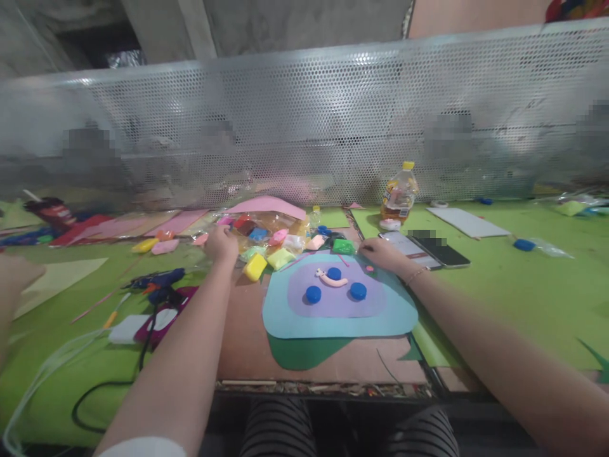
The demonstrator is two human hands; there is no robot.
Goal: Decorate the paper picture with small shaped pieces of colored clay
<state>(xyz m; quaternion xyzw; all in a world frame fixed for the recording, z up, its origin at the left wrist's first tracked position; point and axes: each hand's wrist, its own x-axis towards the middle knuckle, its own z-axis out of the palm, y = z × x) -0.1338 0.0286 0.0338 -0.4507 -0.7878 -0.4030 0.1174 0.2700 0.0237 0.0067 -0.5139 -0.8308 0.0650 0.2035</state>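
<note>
My left hand (221, 244) reaches forward to a clear plastic bag of coloured clay packets (259, 231); its fingers curl on the bag's near edge. My right hand (380, 252) rests knuckles-up at the far right edge of a light blue paper shape (285, 317), its fingers bent under and hidden. On that shape lies a purple oval (371, 301) with three blue bottle caps (313, 294) and a pale pink clay strip (332, 279). Loose clay packets, yellow (255, 266) and green (343, 246), lie between my hands.
A brown board (247, 349) lies on the green table (514, 292). A blue glue gun (157, 279) with a black cord sits at left. Two phones (428, 251) and an oil bottle (398, 193) stand right of centre. A perforated metal screen (304, 120) closes the back. Another person's hand (14, 273) shows far left.
</note>
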